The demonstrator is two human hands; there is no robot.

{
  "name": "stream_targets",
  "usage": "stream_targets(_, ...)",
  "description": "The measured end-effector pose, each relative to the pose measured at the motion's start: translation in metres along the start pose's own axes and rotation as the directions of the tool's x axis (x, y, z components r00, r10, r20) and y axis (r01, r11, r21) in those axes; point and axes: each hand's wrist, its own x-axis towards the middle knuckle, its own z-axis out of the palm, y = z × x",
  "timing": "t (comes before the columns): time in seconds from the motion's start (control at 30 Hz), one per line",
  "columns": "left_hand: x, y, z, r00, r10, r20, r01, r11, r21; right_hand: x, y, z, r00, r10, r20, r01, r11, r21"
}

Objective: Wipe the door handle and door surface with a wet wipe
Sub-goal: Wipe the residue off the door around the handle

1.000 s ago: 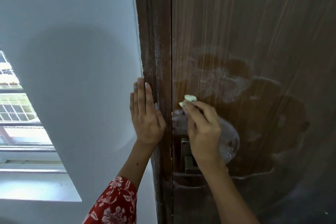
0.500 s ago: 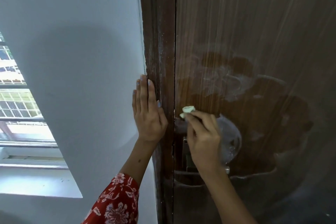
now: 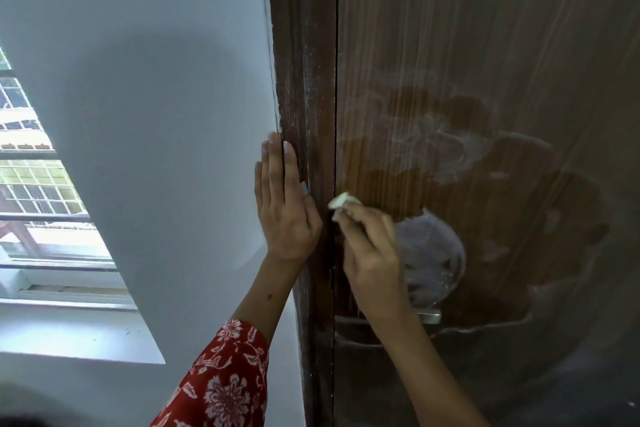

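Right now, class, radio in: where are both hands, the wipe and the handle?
Left hand flat on wall beside door frame. Right hand pinching wet wipe against door edge. Handle mostly hidden behind wrist.

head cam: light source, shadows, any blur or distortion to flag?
Head view: daylight enters from the window at left, blown out there; a soft rounded shadow falls on the white wall; the right hand and wet wipe look slightly blurred; wide-angle bowing curves the door frame; the door shows streaky sheen.

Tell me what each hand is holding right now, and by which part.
The right hand pinches a wadded wet wipe in its fingertips, most of the wad poking out above them. The left hand holds nothing, lying flat.
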Motion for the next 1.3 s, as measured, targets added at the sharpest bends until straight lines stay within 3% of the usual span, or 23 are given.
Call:
stream_targets(0.07, 0.0, 0.001, 0.0, 1.0, -0.004, -0.001, 0.004, 1.0, 0.008, -0.008, -0.001, 0.001, 0.998, -0.029, 0.051, 0.029, 1.0, -0.005)
stream_targets(0.2, 0.001, 0.001, -0.001, 1.0, -0.002, 0.013, 0.002, 1.0, 0.011, -0.016, 0.004, -0.002, 0.993, 0.105, -0.06, -0.105, 0.994, -0.001)
stream_targets(0.37, 0.002, 0.003, -0.001, 1.0, -0.012, 0.014, 0.012, 1.0, 0.01, -0.019, 0.001, 0.002, 0.987, -0.075, 0.14, 0.078, 0.997, -0.017)
stream_targets(0.53, 0.001, 0.002, 0.0, 1.0, -0.019, 0.019, 0.019, 1.0, 0.019, -0.024, 0.01, -0.006, 0.998, 0.066, -0.017, -0.066, 0.997, -0.028)
stream_targets(0.7, -0.001, -0.001, 0.001, 1.0, -0.015, 0.02, 0.015, 1.0, 0.014, -0.026, 0.005, 0.0, 0.978, -0.101, 0.183, 0.11, 0.993, -0.042)
stream_targets(0.83, -0.001, -0.001, 0.001, 0.999, -0.021, 0.035, 0.02, 0.999, 0.03, -0.029, 0.017, -0.01, 0.994, 0.106, 0.0, -0.106, 0.994, -0.033)
stream_targets(1.0, -0.001, 0.005, -0.001, 0.998, -0.059, 0.028, 0.057, 0.995, 0.08, -0.033, 0.013, -0.016, 0.983, 0.0, 0.182, 0.004, 1.0, -0.02)
stream_targets(1.13, -0.005, 0.012, 0.002, 0.993, -0.114, 0.002, 0.113, 0.988, 0.106, -0.031, 0.025, -0.025, 0.992, 0.127, 0.018, -0.127, 0.991, -0.032)
stream_targets(1.3, -0.008, 0.008, 0.003, 0.997, -0.081, 0.003, 0.079, 0.988, 0.133, -0.031, 0.023, -0.02, 0.996, 0.065, 0.061, -0.063, 0.997, -0.041)
